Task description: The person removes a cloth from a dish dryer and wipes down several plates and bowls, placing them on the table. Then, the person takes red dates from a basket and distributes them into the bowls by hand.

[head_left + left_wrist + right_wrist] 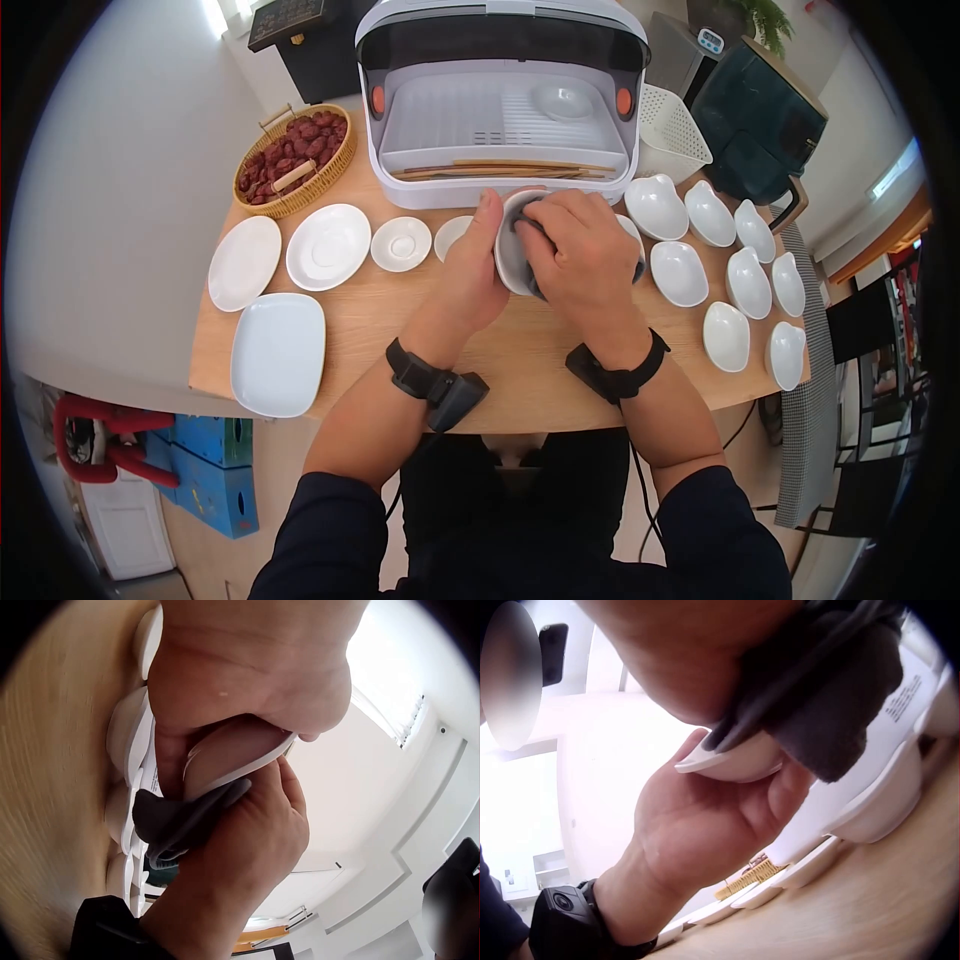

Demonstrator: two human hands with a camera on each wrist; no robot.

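Observation:
A white bowl (512, 262) is held tilted above the table, its rim toward the right hand. The left hand (474, 270) grips it from the left and below, thumb up along the side; in the right wrist view the left hand (712, 817) cups the bowl (742, 761). The right hand (590, 260) pinches a dark grey cloth (535, 232) and presses it inside the bowl. In the left wrist view the cloth (187, 821) hangs from the right hand (255, 832) over the bowl's rim (232, 776).
Several white bowls (680, 273) stand on the right. White plates and saucers (328, 247) and a square plate (278, 355) lie left. Behind are a basket of red fruit (297, 160), an open dish box (500, 195) with chopsticks and a small dish, a white basket (672, 130) and a dark green appliance (755, 120).

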